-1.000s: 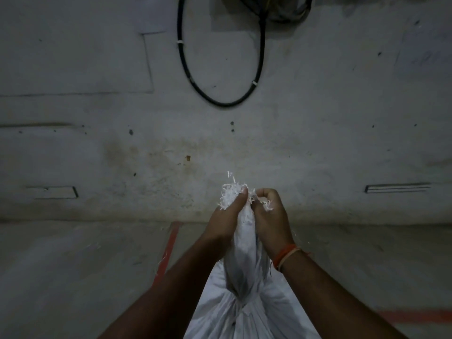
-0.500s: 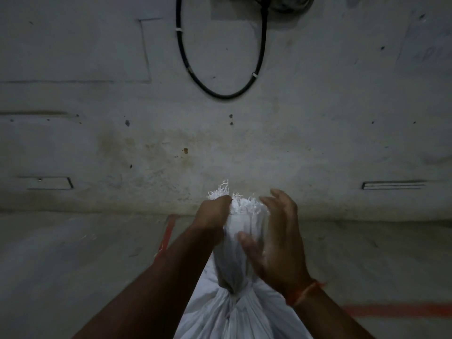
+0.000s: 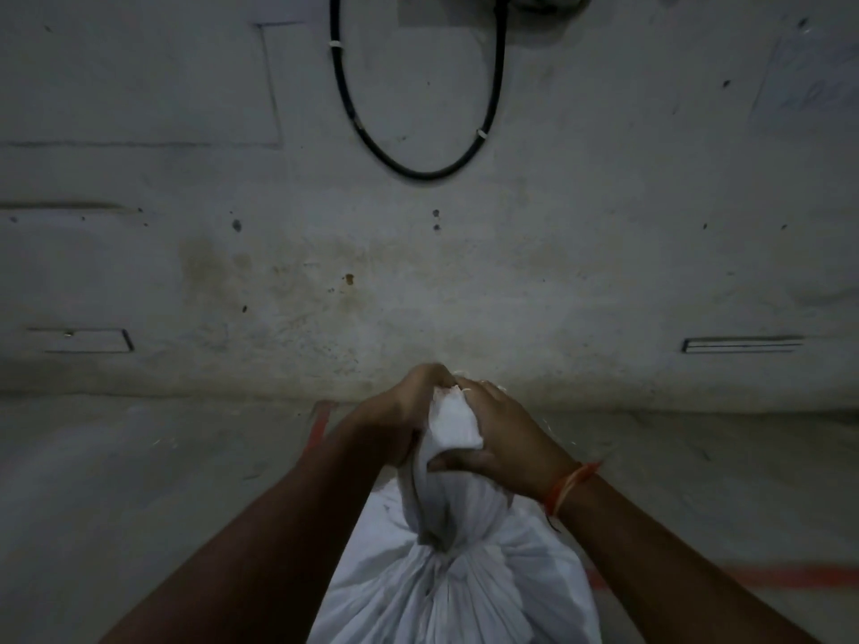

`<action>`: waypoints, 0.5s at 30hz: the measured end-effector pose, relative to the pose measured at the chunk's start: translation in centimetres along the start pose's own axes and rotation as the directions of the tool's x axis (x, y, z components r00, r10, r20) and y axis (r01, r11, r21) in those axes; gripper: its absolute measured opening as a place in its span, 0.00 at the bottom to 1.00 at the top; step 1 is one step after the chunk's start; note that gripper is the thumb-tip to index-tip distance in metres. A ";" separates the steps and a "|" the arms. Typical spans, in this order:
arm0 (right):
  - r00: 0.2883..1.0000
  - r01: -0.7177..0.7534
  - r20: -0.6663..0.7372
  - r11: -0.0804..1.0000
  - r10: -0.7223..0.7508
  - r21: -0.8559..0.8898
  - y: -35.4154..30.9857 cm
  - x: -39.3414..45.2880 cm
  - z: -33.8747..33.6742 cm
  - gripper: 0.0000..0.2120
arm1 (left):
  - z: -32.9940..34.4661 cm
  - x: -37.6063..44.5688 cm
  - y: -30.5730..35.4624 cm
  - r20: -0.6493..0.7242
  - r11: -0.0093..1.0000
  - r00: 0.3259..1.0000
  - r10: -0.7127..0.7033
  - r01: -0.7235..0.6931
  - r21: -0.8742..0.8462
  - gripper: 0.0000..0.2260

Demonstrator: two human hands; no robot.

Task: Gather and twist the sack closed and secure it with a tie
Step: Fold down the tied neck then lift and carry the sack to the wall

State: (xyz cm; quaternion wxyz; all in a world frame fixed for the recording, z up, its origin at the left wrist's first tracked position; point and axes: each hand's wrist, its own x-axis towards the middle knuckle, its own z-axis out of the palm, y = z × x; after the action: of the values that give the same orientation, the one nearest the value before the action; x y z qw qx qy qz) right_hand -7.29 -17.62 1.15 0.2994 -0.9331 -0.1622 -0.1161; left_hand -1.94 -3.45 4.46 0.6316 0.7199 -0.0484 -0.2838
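The white sack (image 3: pixel 458 592) stands on the floor (image 3: pixel 139 481) at the bottom centre of the view, a short way out from the foot of the grey wall (image 3: pixel 558 271), and everything else is best placed against it. Its mouth is already bunched into a neck (image 3: pixel 441 508) that rises from a pinched waist, with pleats fanning out below over the full body. Both hands work the top of that neck: the left hand (image 3: pixel 395 420) is on the left side of the sack's neck, its grip wrapped tight around the fabric, while the right hand (image 3: pixel 506 439) sits on the right side, its grip clamped on the neck with the thumb pressed across the front and the fingers curled over the frayed top edge. Holding high with 2 hands likely keeps the gathered cloth from springing open and gives leverage for twisting. A red-orange thread band (image 3: pixel 569 488) circles the right wrist, just right of the sack's neck. No separate tie can be made out on or near the sack, and whether anything binds the waist is too dim to tell. Directly above the sack, high on the wall, a black cable (image 3: pixel 418 172) hangs in a loop. Red painted lines (image 3: pixel 743 577) run on the floor to the right of and beyond the sack. By my judgement the gathering is done and the securing is not.
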 end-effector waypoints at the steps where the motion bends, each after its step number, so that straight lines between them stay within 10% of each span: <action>1: 1.000 0.003 -0.005 1.000 -0.003 -0.013 0.3 0.1 -0.1 0.48 | -0.1 0.2 0.0 0.007 1.000 1.000 0.004 -0.004 -0.019 0.10; 8: 0.995 0.056 -0.085 0.997 -0.051 0.050 0.7 0.2 -0.1 0.28 | -1.0 0.3 0.0 -0.087 0.973 0.995 0.051 -0.030 0.229 0.51; 11: 0.996 -0.008 -0.086 0.990 0.020 0.138 1.2 -0.1 -0.6 0.20 | -1.3 -2.1 -1.3 -0.326 0.840 0.833 0.447 -0.266 0.472 0.42; 15: 0.997 -0.044 -0.053 0.976 0.057 0.212 1.8 0.1 -0.8 0.17 | -2.1 -4.5 -4.8 0.098 0.399 0.598 0.796 -0.639 0.658 0.29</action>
State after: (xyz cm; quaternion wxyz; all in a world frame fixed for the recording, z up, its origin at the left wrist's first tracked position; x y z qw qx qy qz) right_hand -6.59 -19.44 0.89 0.4041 -0.8961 -0.1410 -0.1180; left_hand -6.08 1.28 1.66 0.4094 0.8207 -0.3737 0.1387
